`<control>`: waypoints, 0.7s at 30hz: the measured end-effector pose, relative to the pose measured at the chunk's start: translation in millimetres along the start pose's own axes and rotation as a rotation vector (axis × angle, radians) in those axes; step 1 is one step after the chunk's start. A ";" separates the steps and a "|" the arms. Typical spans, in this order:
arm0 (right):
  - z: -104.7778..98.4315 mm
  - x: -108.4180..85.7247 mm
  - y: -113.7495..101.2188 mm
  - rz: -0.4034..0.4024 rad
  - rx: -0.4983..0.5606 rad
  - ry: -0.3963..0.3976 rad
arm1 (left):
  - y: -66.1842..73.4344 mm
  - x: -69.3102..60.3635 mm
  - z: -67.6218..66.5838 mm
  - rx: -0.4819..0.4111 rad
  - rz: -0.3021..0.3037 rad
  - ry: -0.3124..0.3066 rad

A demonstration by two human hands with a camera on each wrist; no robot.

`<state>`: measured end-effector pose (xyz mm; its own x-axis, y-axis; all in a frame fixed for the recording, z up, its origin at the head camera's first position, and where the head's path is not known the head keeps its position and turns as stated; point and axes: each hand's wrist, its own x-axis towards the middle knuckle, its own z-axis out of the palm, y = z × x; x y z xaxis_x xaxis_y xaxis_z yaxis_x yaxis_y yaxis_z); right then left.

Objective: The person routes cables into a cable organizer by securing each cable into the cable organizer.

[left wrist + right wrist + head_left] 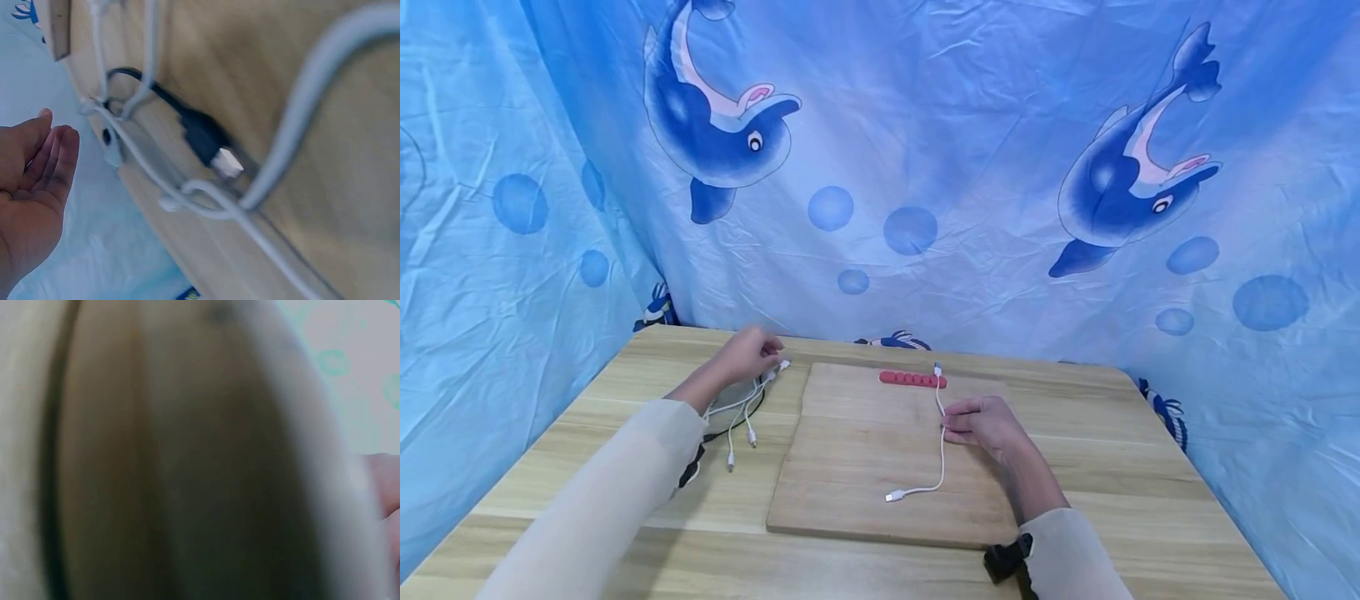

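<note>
One white cable crosses the red clip strip on the board, apparently pinched midway by my right grip; its seating looks nearly done, so my relaxed, empty left grip beside the other cables should likely pick another.

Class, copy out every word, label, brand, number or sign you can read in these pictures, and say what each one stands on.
No readable text anywhere.
White cable: none readable; its ends are too small to tell.
Black plug: none readable; blurred.
Red strip: none readable; too small to tell.
Board: none seen.
Backdrop: pictures only, such as dolphins.
</note>
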<state>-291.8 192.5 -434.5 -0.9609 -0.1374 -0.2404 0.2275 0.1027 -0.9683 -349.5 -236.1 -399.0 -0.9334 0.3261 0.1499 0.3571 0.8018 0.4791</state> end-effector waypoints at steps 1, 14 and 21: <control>-0.3 0.0 0.1 0.000 0.002 0.002 | -1.9 -1.0 0.2 0.008 -0.001 0.002; -0.4 -1.4 0.7 -0.011 -0.003 0.001 | -27.4 -9.3 8.6 -0.052 -0.074 0.010; -0.2 -0.2 1.0 -0.017 0.000 -0.001 | -29.2 -6.2 8.5 -0.071 -0.078 -0.012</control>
<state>-291.4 192.9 -435.4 -0.9644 -0.1402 -0.2240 0.2113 0.1001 -0.9723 -353.9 -257.3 -421.3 -0.9576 0.2703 0.0998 0.2796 0.7878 0.5489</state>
